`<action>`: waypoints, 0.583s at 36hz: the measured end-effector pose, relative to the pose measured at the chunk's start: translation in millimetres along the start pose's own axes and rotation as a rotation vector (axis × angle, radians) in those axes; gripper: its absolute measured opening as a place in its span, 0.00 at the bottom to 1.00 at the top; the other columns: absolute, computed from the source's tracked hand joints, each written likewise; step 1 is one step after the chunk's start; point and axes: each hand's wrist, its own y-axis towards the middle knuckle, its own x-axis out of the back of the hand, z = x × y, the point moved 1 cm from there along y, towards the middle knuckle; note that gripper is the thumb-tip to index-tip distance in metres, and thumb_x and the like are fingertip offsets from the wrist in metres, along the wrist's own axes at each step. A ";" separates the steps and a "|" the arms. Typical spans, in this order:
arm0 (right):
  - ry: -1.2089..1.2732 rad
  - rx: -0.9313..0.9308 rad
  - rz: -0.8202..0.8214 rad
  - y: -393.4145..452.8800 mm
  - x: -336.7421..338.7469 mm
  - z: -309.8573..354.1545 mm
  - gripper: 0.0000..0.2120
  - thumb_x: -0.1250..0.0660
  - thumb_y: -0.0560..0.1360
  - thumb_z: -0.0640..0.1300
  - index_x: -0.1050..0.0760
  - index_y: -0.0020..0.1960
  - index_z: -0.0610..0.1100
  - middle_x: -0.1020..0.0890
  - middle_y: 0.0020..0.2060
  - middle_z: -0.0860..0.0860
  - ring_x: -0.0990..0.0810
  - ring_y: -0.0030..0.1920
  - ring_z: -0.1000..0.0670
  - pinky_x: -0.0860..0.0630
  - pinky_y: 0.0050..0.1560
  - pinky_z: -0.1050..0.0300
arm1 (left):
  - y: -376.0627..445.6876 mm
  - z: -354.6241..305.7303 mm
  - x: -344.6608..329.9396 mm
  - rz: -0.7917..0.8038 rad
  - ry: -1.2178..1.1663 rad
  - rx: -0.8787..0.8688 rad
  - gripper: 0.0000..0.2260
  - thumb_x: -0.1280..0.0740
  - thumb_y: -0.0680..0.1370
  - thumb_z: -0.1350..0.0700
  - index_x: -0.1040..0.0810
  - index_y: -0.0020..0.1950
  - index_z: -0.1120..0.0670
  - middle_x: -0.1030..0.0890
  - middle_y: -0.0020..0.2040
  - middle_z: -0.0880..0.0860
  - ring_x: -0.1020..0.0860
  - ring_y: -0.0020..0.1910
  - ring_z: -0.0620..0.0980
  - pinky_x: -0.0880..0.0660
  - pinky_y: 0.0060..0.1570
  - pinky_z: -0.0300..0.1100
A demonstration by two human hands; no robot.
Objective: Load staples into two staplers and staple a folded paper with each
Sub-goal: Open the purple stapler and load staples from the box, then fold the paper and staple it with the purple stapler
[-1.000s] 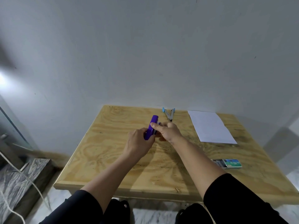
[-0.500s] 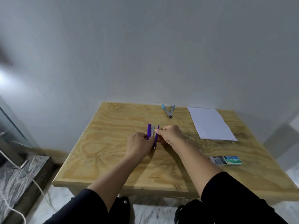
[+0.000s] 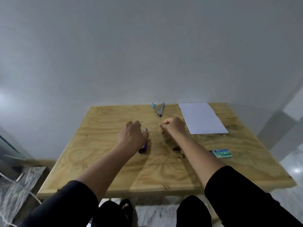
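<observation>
While lying flat and unfolded on the wooden table [image 3: 101,164], right of the blue stapler [image 3: 158,109], the paper [image 3: 202,118] is showing nothing stapled yet; judging the task as sitting early, in the loading stage. Blue stapler lying splayed open in a V near the table's far edge, whether loaded, impossible to tell. Left hand [image 3: 132,136] covering and gripping the purple stapler [image 3: 144,147], resting on the table nearer than the blue stapler and left of it. Right hand [image 3: 173,126] curling into a loose fist just right of the purple stapler, possibly pinching staples, contents too small to tell. Staple box [image 3: 221,153] sitting well right of the purple stapler, apparently slid partly open, contents unclear. Folding and both staplings remaining.
</observation>
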 end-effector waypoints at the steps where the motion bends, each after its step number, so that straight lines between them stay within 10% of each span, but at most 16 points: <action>1: -0.012 -0.010 -0.030 4.8 13.4 -8.3 0.11 0.37 0.74 0.39 0.18 0.41 0.34 0.15 0.41 0.42 0.18 0.45 0.45 0.29 0.39 0.69 | 4.3 -9.9 -1.1 -0.007 -0.023 -0.047 0.18 0.37 0.76 0.47 0.26 0.61 0.56 0.24 0.56 0.56 0.24 0.52 0.55 0.25 0.47 0.47; 4: -0.074 -0.065 -0.130 17.2 47.8 -37.1 0.13 0.43 0.69 0.34 0.34 0.26 0.39 0.28 0.26 0.43 0.32 0.29 0.47 0.35 0.29 0.62 | 18.7 -41.6 -10.2 0.022 -0.112 -0.148 0.15 0.38 0.77 0.49 0.25 0.60 0.55 0.23 0.56 0.55 0.24 0.52 0.54 0.26 0.48 0.45; 12: -0.224 -0.286 -0.315 41.3 117.1 -116.3 0.18 0.38 0.73 0.42 0.26 0.61 0.38 0.23 0.60 0.39 0.27 0.62 0.39 0.28 0.61 0.50 | 50.5 -110.3 -68.2 0.224 -0.068 -0.477 0.19 0.39 0.75 0.68 0.26 0.64 0.56 0.29 0.65 0.56 0.30 0.64 0.53 0.33 0.61 0.41; 18: -0.224 -0.337 -0.290 58.5 129.2 -140.8 0.17 0.39 0.73 0.43 0.29 0.60 0.36 0.22 0.57 0.41 0.25 0.59 0.39 0.29 0.45 0.56 | 68.1 -128.3 -100.5 0.334 0.027 -0.513 0.23 0.43 0.80 0.64 0.39 0.74 0.54 0.42 0.76 0.54 0.45 0.75 0.51 0.50 0.69 0.40; 21: -0.189 -0.326 -0.297 66.6 128.4 -142.1 0.12 0.40 0.73 0.43 0.28 0.53 0.37 0.20 0.51 0.42 0.23 0.50 0.41 0.33 0.39 0.57 | 73.0 -131.6 -107.1 0.333 0.084 -0.477 0.18 0.47 0.81 0.59 0.35 0.71 0.56 0.34 0.72 0.55 0.37 0.71 0.54 0.40 0.68 0.49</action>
